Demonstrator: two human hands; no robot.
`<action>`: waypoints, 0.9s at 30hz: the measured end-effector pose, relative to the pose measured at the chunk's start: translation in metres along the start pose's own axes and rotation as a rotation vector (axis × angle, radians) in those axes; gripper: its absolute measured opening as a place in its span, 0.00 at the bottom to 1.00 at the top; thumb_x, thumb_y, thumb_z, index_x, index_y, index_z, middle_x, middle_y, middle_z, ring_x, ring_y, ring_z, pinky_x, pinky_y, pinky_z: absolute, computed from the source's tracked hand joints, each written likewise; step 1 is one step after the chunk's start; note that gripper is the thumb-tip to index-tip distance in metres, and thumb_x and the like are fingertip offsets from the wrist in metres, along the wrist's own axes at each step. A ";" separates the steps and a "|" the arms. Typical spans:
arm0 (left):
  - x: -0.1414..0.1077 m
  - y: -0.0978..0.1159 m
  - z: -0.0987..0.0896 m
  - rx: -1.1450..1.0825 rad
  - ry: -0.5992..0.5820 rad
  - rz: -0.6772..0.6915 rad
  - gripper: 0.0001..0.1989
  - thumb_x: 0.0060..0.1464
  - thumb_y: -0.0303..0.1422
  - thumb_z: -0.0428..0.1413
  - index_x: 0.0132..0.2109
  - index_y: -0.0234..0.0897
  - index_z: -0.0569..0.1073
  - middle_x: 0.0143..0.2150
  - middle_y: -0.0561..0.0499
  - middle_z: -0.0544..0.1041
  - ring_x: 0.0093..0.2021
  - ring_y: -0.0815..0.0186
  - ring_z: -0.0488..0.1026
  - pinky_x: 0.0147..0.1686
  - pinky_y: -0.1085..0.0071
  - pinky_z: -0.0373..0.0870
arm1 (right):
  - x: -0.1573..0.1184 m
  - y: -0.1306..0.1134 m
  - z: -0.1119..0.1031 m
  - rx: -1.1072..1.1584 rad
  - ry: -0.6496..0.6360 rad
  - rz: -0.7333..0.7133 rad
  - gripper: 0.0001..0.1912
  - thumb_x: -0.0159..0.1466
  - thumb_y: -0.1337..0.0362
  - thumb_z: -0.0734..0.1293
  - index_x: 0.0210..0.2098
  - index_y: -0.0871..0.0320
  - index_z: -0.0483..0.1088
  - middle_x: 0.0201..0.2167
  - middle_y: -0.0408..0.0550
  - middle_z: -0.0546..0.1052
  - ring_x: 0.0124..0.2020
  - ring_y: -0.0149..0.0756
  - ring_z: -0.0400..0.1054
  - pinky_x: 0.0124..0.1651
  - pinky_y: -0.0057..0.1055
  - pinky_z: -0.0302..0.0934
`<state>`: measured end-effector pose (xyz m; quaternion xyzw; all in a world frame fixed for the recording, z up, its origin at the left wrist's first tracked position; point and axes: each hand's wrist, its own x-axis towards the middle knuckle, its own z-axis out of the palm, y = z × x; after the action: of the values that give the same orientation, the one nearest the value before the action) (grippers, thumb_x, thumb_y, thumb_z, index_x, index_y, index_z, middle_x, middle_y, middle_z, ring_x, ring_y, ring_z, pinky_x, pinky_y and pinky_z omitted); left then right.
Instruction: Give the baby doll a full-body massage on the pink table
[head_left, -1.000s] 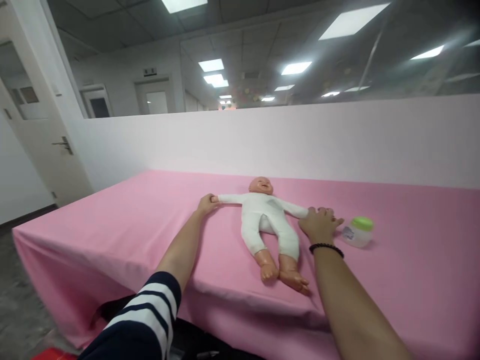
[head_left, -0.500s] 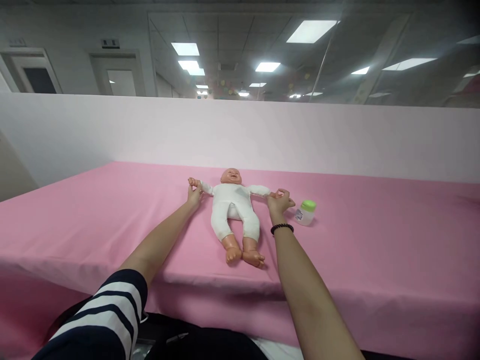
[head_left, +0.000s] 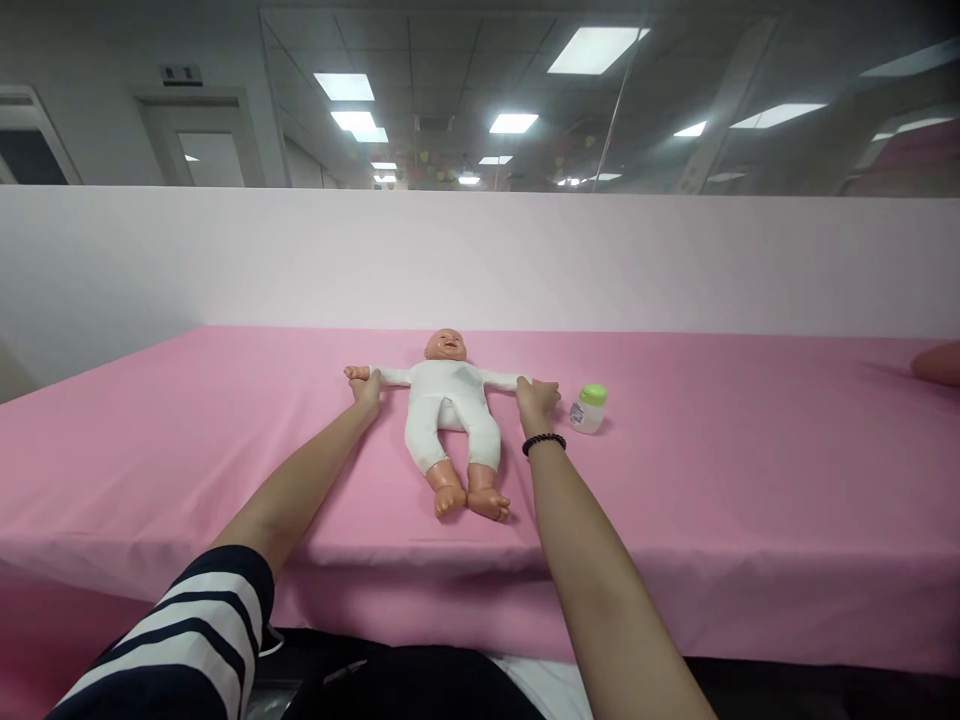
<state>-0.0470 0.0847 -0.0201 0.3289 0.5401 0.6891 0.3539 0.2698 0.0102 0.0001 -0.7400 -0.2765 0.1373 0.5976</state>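
Observation:
A baby doll [head_left: 448,390] in a white body suit lies on its back on the pink-covered table, head away from me and feet toward the near edge. Both its arms are stretched out sideways. My left hand [head_left: 366,390] is closed around the doll's arm near the wrist, on the left side. On the other side my right hand [head_left: 535,397], with a dark beaded bracelet above the wrist, is closed on the doll's other forearm. Just right of that hand stands a small clear jar [head_left: 589,410] with a green lid, apart from my fingers.
The pink cover [head_left: 712,450] spreads over the whole table and hangs down its front edge. A white partition [head_left: 480,260] rises behind it, with glass above. A brownish rounded object [head_left: 937,364], cut off by the frame, lies at the far right.
The view has turned slightly right, bringing the brownish object into sight. My fingers have gone from the doll's hands to around its wrists, and its arms look straighter.

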 end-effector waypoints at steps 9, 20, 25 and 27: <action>0.000 0.025 -0.025 0.190 0.204 -0.005 0.46 0.53 0.28 0.62 0.73 0.33 0.50 0.73 0.30 0.56 0.71 0.42 0.61 0.68 0.49 0.62 | 0.003 -0.032 -0.065 -0.429 0.409 -0.433 0.34 0.62 0.67 0.65 0.67 0.60 0.60 0.74 0.71 0.46 0.76 0.67 0.33 0.68 0.76 0.31; -0.114 0.064 0.045 -0.596 -0.576 -0.001 0.24 0.64 0.35 0.46 0.65 0.39 0.68 0.65 0.42 0.74 0.68 0.58 0.70 0.68 0.59 0.64 | -0.025 -0.030 -0.032 -0.662 -0.207 -0.530 0.18 0.66 0.58 0.66 0.52 0.62 0.72 0.45 0.59 0.77 0.47 0.50 0.73 0.47 0.39 0.64; -0.161 0.058 0.061 -0.693 -0.800 -0.565 0.23 0.63 0.39 0.48 0.59 0.33 0.72 0.59 0.33 0.78 0.62 0.54 0.75 0.62 0.58 0.72 | -0.043 -0.031 -0.010 -0.718 -0.323 -0.873 0.12 0.66 0.60 0.65 0.43 0.61 0.75 0.42 0.59 0.79 0.43 0.48 0.73 0.45 0.37 0.62; -0.162 0.054 0.058 -0.719 -0.749 -0.619 0.26 0.62 0.41 0.50 0.62 0.31 0.70 0.62 0.31 0.75 0.64 0.55 0.74 0.60 0.63 0.74 | -0.038 -0.026 -0.006 -0.646 -0.303 -0.930 0.15 0.64 0.59 0.66 0.46 0.61 0.75 0.44 0.60 0.79 0.45 0.50 0.73 0.48 0.39 0.63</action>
<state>0.0803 -0.0315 0.0326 0.2364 0.1825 0.5307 0.7932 0.2358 -0.0128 0.0217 -0.6576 -0.6825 -0.1263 0.2929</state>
